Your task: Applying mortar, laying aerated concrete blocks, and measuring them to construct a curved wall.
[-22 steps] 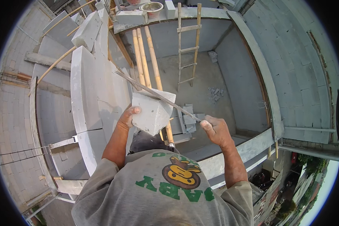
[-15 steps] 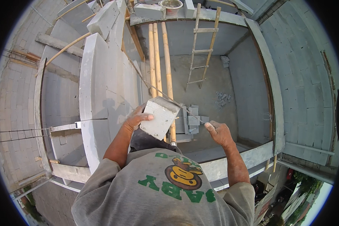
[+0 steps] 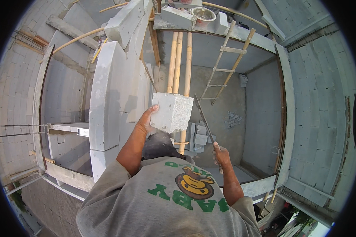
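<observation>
My left hand (image 3: pixel 149 118) grips a light grey aerated concrete block (image 3: pixel 163 112) from its left side, thumb on the upper face. The block's right face is rough and grainy; part of my grip is hidden beneath it. To the right, my right hand (image 3: pixel 220 155) is closed round the handle of a long, narrow-bladed tool (image 3: pixel 205 121). Its dark blade points away from me and stands clear of the block. Whether it is a saw or a machete I cannot make out.
Bamboo poles (image 3: pixel 188 65) run beyond the block. A wooden ladder (image 3: pixel 224 70) leans inside the deep room at right, where block pieces (image 3: pixel 200 139) and rubble (image 3: pixel 233 119) lie. A thick block wall (image 3: pixel 105 94) rises at left. A bucket (image 3: pixel 203 16) stands on the far ledge.
The block has turned in my left hand, bringing its rough side into view. My right hand has moved nearer to me, and the blade has swung from across the block to beside it.
</observation>
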The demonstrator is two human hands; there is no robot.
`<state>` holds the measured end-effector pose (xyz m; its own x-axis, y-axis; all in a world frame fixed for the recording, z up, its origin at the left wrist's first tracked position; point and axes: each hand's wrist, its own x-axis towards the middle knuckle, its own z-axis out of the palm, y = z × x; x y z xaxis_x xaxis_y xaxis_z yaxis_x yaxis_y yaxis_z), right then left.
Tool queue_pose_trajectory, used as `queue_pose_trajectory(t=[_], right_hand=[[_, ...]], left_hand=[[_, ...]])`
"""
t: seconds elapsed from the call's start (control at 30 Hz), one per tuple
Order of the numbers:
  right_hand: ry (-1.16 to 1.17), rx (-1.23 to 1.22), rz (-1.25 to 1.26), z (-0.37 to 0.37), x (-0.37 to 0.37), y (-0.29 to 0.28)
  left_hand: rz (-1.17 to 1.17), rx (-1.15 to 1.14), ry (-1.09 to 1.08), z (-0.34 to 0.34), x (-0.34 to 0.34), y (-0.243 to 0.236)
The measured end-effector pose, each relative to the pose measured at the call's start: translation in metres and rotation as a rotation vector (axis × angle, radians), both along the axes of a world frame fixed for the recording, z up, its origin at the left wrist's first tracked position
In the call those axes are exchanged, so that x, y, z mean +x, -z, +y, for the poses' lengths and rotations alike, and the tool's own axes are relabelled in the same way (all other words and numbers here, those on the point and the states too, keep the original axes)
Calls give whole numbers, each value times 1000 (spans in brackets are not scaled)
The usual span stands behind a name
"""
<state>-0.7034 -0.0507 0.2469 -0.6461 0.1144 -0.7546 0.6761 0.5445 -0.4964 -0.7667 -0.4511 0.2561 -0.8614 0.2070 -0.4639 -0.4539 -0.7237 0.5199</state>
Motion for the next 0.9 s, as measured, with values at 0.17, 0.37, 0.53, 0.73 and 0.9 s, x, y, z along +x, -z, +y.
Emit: queue_pose_trajectory(t=[0.17, 0.37, 0.53, 0.73, 0.9], right_hand=[[0, 49, -5, -11, -45, 2], [14, 136, -151, -1, -76, 25], [-210, 388, -133, 13, -135, 36], [-339, 442, -186, -13, -289, 68], [-418, 359, -338, -92, -463, 72]], left_hand=[[68, -170, 121, -48, -47, -17], [54, -140, -98, -74, -51, -1], [-77, -156, -268, -76, -51, 33], [-224, -199, -282, -88, -113, 65], [-319, -291, -212, -109, -212, 74]])
